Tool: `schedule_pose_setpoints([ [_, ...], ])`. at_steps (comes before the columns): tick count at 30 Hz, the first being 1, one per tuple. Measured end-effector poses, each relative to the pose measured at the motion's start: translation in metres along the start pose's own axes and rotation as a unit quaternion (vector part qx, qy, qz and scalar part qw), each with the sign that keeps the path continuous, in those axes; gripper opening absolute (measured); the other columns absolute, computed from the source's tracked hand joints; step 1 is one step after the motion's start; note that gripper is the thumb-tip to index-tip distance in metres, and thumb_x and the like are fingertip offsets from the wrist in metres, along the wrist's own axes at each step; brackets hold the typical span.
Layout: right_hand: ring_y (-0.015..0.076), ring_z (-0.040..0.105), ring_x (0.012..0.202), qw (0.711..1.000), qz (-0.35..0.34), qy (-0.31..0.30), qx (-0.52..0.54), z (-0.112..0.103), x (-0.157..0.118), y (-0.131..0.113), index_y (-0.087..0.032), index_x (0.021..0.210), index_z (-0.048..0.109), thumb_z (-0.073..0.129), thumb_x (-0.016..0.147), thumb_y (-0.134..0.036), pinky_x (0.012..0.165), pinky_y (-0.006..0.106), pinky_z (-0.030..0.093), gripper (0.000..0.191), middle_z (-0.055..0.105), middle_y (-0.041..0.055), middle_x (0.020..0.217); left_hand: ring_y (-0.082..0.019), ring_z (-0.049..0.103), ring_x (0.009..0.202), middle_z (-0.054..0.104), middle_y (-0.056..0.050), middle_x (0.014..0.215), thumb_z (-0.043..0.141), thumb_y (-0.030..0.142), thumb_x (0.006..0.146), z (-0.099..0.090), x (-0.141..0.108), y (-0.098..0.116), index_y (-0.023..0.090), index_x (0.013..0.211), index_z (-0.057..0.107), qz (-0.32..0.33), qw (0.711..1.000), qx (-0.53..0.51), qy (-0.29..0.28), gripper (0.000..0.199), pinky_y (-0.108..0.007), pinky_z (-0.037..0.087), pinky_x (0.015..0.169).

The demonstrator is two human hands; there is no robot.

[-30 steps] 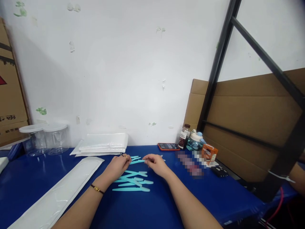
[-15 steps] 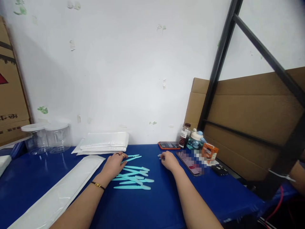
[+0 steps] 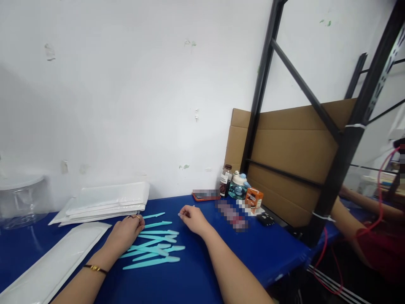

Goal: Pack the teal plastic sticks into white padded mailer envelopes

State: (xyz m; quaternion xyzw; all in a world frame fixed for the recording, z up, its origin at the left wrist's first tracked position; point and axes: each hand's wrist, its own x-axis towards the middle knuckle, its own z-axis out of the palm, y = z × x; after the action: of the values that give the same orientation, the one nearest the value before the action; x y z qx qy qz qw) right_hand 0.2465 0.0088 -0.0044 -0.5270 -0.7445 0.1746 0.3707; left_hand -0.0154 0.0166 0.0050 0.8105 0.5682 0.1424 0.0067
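Observation:
Several turquoise eyebrow razors (image 3: 152, 262) lie in a loose, partly crossed row on the blue table. My left hand (image 3: 126, 232), with rings and a bracelet, rests at their handle ends. Its fingers are closed on the handle of one eyebrow razor (image 3: 158, 224) near the far end of the row; the fingertips are partly hidden. Right of the razors, my right hand (image 3: 193, 219) hovers just over the table with thumb and fingers pinched together. Whatever is in that pinch is too small to make out.
White padded mailers (image 3: 110, 198) are stacked by the wall, and one long mailer (image 3: 57, 257) lies left. Behind stands a clear lidded jar (image 3: 22, 202). To the right are a phone (image 3: 207, 195), a dark bottle (image 3: 224, 181), a water bottle (image 3: 237, 188) and an orange box (image 3: 254, 200). Another person's arm (image 3: 344, 219) shows beyond the rack.
The view has turned to the right. A far razor in the row has shifted away from its neighbour. The clear pieces seen at my right fingertips no longer show plainly.

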Motion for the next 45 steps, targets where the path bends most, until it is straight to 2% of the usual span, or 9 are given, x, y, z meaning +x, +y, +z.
schedule_pose_setpoints([
  [5, 0.011, 0.055, 0.062, 0.991, -0.034, -0.028, 0.127, 0.003, 0.001, -0.006, -0.021, 0.089, 0.065, 0.052, 0.081, -0.023, 0.059, 0.021, 0.041, 0.016, 0.06, -0.0017, 0.071, -0.015, 0.059, 0.072, 0.062, 0.0, 0.079, 0.034, 0.034, 0.087, -0.001, 0.001, 0.009, 0.022, 0.085, 0.051, 0.033, 0.994, -0.104, 0.001, 0.02, -0.024, 0.039, 0.067],
  [9, 0.0099, 0.055, 0.058, 0.981, -0.009, -0.029, 0.19, -0.001, 0.002, -0.008, -0.02, 0.09, 0.064, 0.052, 0.08, -0.023, 0.057, 0.021, 0.041, 0.016, 0.059, -0.0018, 0.071, -0.016, 0.059, 0.073, 0.062, 0.0, 0.079, 0.035, 0.035, 0.086, 0.002, 0.002, 0.006, 0.022, 0.085, 0.05, 0.024, 0.991, -0.134, -0.003, 0.019, -0.024, 0.04, 0.068],
  [23, 0.0109, 0.054, 0.058, 0.985, -0.021, -0.017, 0.17, -0.001, 0.0, -0.009, -0.019, 0.092, 0.065, 0.054, 0.079, -0.025, 0.055, 0.022, 0.04, 0.018, 0.059, -0.001, 0.068, -0.015, 0.055, 0.068, 0.058, 0.001, 0.072, 0.036, 0.033, 0.085, 0.0, -0.002, 0.001, 0.022, 0.079, 0.048, 0.019, 0.985, -0.173, 0.014, 0.017, -0.024, 0.036, 0.065],
  [28, 0.0113, 0.054, 0.059, 0.98, -0.028, -0.055, 0.191, 0.005, -0.004, -0.011, -0.019, 0.092, 0.067, 0.056, 0.077, -0.024, 0.057, 0.022, 0.041, 0.019, 0.059, -0.0013, 0.066, -0.014, 0.053, 0.067, 0.058, 0.001, 0.072, 0.037, 0.032, 0.084, -0.01, -0.008, 0.013, 0.021, 0.081, 0.05, 0.02, 0.983, -0.18, 0.004, 0.017, -0.024, 0.035, 0.063],
  [33, 0.0114, 0.054, 0.055, 0.967, -0.002, -0.129, 0.221, 0.012, -0.008, -0.012, -0.016, 0.091, 0.069, 0.062, 0.074, -0.029, 0.054, 0.022, 0.041, 0.023, 0.061, -0.0003, 0.062, -0.014, 0.053, 0.066, 0.059, 0.002, 0.069, 0.041, 0.029, 0.078, -0.014, -0.012, 0.02, 0.02, 0.078, 0.055, 0.033, 0.984, -0.164, -0.055, 0.016, -0.022, 0.035, 0.059],
  [37, 0.0146, 0.059, 0.063, 0.982, -0.016, -0.138, 0.127, 0.005, -0.006, -0.008, -0.018, 0.088, 0.071, 0.062, 0.073, -0.029, 0.06, 0.024, 0.045, 0.02, 0.067, 0.0024, 0.072, -0.016, 0.057, 0.074, 0.063, 0.0, 0.078, 0.047, 0.032, 0.076, -0.013, -0.011, 0.017, 0.021, 0.078, 0.061, 0.04, 0.987, -0.143, -0.056, 0.018, -0.023, 0.039, 0.066],
  [39, 0.0174, 0.061, 0.077, 0.998, -0.026, -0.052, 0.034, -0.004, -0.003, 0.002, -0.019, 0.091, 0.071, 0.056, 0.076, -0.022, 0.071, 0.027, 0.047, 0.021, 0.068, 0.0045, 0.086, -0.017, 0.058, 0.086, 0.065, -0.002, 0.091, 0.044, 0.034, 0.08, -0.011, -0.01, 0.011, 0.022, 0.086, 0.063, 0.042, 0.991, -0.125, -0.007, 0.024, -0.025, 0.041, 0.077],
  [42, 0.0191, 0.054, 0.107, 0.993, 0.001, 0.08, -0.087, -0.015, 0.003, 0.025, -0.018, 0.11, 0.064, 0.044, 0.074, -0.004, 0.095, 0.03, 0.039, 0.043, 0.062, 0.008, 0.113, -0.02, 0.054, 0.105, 0.06, -0.005, 0.115, 0.038, 0.034, 0.084, -0.001, -0.006, -0.002, 0.022, 0.107, 0.06, 0.032, 0.994, -0.093, 0.044, 0.033, -0.03, 0.039, 0.091],
  [45, 0.0193, 0.043, 0.121, 0.986, 0.036, 0.042, -0.16, -0.018, 0.006, 0.045, -0.02, 0.124, 0.054, 0.041, 0.071, 0.001, 0.101, 0.031, 0.032, 0.058, 0.05, 0.0071, 0.131, -0.021, 0.046, 0.119, 0.052, -0.006, 0.129, 0.037, 0.036, 0.086, 0.01, -0.003, -0.011, 0.021, 0.12, 0.055, 0.033, 0.997, -0.063, 0.035, 0.041, -0.032, 0.035, 0.099],
])
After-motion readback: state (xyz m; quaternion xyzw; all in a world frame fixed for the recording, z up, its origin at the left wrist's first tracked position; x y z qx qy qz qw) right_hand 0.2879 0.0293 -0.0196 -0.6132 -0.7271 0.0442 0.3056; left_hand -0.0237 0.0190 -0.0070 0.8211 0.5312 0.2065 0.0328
